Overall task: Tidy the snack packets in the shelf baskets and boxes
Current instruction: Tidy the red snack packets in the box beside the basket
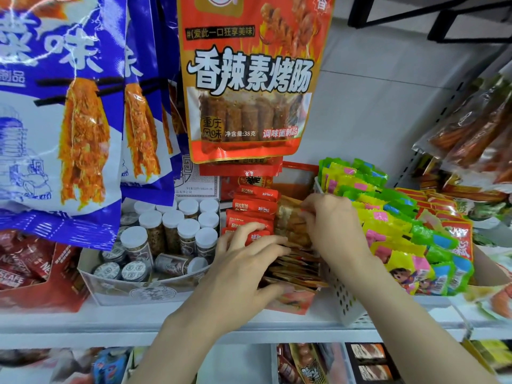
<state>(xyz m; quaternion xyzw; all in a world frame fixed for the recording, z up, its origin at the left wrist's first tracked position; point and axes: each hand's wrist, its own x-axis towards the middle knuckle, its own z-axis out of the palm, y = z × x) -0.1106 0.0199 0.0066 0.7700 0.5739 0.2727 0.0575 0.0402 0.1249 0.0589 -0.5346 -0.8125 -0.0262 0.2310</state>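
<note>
We are looking down at a white shop shelf [155,321] with both hands inside a red display box [288,302] that sits between a box of small white-capped jars [177,231] and a white perforated basket [343,297]. Our left hand [249,261] lies palm down with fingers spread and nearly straight, pressing on the row of brown flat snack packets [293,268] at the front of the box, its fingertips touching the red packets [253,206] stacked behind. Our right hand [329,223] has its fingers curled, pinching the brown packets [291,225] further back in the same box. The basket just right of that wrist holds upright yellow, pink and green packets [396,225], with orange-red packets [443,214] beside them. Above hang a large orange bag of spicy vegetarian sausage [249,79] and blue-and-white bags [63,106]. Red Nescafe sachets [19,270] lie at far left.
</note>
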